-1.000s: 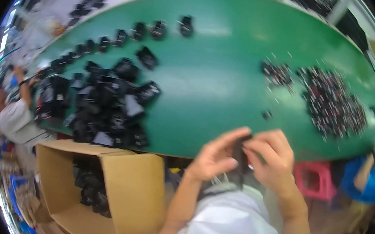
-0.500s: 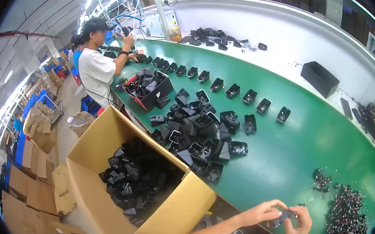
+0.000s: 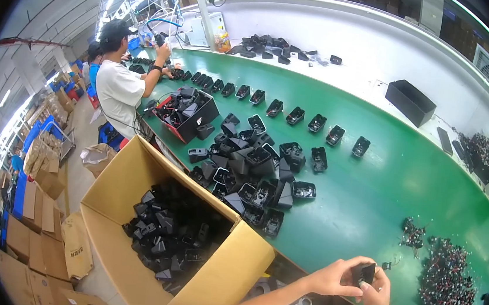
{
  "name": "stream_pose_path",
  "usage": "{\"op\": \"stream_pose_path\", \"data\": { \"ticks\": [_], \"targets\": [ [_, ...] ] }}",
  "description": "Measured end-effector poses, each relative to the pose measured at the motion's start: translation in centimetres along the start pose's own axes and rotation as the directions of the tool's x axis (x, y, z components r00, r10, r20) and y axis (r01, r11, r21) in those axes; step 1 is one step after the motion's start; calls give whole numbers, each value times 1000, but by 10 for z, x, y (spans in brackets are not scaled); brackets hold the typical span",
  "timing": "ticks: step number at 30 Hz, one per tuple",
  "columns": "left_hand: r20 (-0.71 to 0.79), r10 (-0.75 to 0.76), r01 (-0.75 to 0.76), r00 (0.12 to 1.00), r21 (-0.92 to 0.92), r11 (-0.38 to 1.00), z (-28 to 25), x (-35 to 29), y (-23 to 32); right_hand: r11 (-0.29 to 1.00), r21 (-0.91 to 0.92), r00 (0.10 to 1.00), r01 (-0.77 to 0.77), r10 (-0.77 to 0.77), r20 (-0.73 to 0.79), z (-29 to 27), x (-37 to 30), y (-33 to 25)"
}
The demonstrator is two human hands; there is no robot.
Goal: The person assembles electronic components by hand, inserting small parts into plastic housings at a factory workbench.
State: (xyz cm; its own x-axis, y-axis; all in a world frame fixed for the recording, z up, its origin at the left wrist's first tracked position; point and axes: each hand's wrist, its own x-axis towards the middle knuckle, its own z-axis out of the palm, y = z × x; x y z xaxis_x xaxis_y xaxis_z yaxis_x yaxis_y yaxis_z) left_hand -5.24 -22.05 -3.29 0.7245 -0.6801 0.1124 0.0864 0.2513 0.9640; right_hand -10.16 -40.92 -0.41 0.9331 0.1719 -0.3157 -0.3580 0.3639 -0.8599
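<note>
At the near edge of the green table, both my hands hold a small black plastic housing [image 3: 364, 273]. My left hand [image 3: 335, 279] grips it from the left, fingers behind and thumb in front. My right hand [image 3: 378, 296] is closed round its right side, the thumb pressed on its lower front. Whatever sits inside the housing is hidden. Just beyond my right fingers lies a small dark part with thin wires [image 3: 387, 265]. To the right is a big heap of small wired components [image 3: 449, 281], with a smaller cluster [image 3: 412, 233] beside it.
A cardboard box [image 3: 234, 263] full of black housings stands left of me. More housings [image 3: 258, 165] are piled on the green table [image 3: 363, 205]; a row [image 3: 317, 123] runs along it. Farther left, a co-worker [image 3: 119, 81] stands by a black-and-red bin [image 3: 200, 126].
The housing has been tilted up between my hands, and they have shifted slightly left. The whole view has moved a little. The co-worker still has an arm raised.
</note>
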Motion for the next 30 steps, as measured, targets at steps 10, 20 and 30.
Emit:
{"op": "stream_pose_path", "data": {
  "ticks": [10, 20, 30],
  "targets": [
    [-128, 125, -112, 984, 101, 989, 7, 1, -7, 906, -255, 922, 338, -373, -105, -1, 2, 14],
    [-211, 36, -75, 977, -181, 981, 3, 8, -33, 664, -633, 888, 399, -453, 84, 6, -2, 7],
    [-117, -158, 120, 980, -277, 953, 5, 16, -16, 526, -717, 858, 457, -473, 201, -3, 9, -3]
  ]
}}
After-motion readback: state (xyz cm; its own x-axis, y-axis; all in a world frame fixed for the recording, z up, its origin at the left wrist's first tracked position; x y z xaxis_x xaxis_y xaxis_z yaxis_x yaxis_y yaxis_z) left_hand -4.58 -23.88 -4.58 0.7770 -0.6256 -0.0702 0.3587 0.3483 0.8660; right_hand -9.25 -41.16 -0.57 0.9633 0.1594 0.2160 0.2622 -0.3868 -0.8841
